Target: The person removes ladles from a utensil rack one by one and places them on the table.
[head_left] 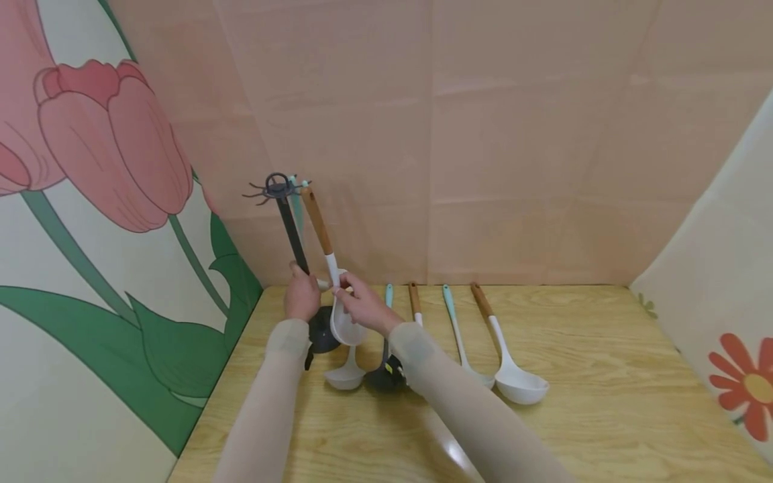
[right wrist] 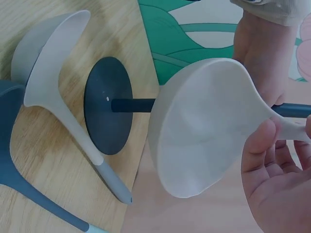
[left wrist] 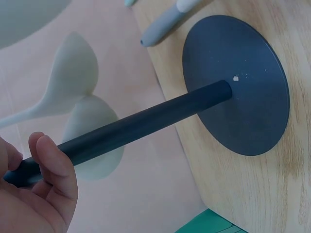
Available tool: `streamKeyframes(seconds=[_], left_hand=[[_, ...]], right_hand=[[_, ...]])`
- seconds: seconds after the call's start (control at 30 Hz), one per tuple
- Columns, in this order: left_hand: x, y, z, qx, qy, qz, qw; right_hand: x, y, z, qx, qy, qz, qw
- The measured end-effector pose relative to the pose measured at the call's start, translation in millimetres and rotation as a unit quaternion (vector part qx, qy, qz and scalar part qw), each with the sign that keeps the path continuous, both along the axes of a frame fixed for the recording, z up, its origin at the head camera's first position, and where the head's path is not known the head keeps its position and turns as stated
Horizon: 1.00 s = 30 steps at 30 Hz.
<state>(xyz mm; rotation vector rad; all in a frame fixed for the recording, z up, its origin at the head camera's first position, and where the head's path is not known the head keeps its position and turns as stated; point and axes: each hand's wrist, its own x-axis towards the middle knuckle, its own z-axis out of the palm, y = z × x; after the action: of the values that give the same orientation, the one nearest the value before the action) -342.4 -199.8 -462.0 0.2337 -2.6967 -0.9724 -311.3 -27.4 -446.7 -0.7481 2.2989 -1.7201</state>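
My left hand (head_left: pixel 302 298) grips the dark post (head_left: pixel 292 231) of a utensil stand, which has a ring and several hooks at its top. Its round base (left wrist: pixel 238 131) sits on the table. With the thumb and fingers of my right hand (head_left: pixel 365 305) I pinch a white ladle (right wrist: pixel 204 126) by the neck, just above the bowl. This ladle stands handle up, and its wooden handle (head_left: pixel 317 218) reaches the hooks at the top. Teal-ended handles (head_left: pixel 297 201) show at the hooks behind it. Pale ladle bowls (left wrist: pixel 73 68) appear beside the post in the left wrist view.
Along the table lie a white ladle with a grey handle (right wrist: pixel 114 182), a dark ladle (head_left: pixel 386 379), a wooden handle (head_left: pixel 415 298), a teal-handled ladle (head_left: pixel 454 322) and a white wooden-handled ladle (head_left: pixel 522 386). A pink backdrop (head_left: pixel 513 168) rises behind; a tulip-printed wall (head_left: pixel 109 134) borders the left.
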Motion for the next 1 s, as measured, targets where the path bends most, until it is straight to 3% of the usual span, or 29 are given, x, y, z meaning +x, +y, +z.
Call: streamKeyframes(seconds=[0.1,0.37,0.67,0.87,1.0], left_hand=[[-0.8,-0.5,0.5,-0.002,-0.010,-0.002,0.9999],[-1.3,-1.4,-0.4,-0.018,-0.008,-0.004,0.9998],[-2.0,-2.2,-4.6,-0.032,0.024,-0.003,0.9992],[-2.2,-1.3,-3.4,-0.024,0.001,0.003,0.9997],[-2.2,-1.0,-2.5,-0.015,-0.011,0.005,0.9998]], right_hand=[[-1.3,1.7,-2.3,0.000,0.013,0.004,1.000],[-2.7,1.2,-5.7,0.046,0.116,0.007,0.992],[3.0,0.6,-6.2,0.064,0.163,0.009,0.985],[6.0,-2.1,-6.8,0.078,0.191,0.009,0.978],[7.8,-2.4,-6.7,0.079,0.187,0.014,0.979]])
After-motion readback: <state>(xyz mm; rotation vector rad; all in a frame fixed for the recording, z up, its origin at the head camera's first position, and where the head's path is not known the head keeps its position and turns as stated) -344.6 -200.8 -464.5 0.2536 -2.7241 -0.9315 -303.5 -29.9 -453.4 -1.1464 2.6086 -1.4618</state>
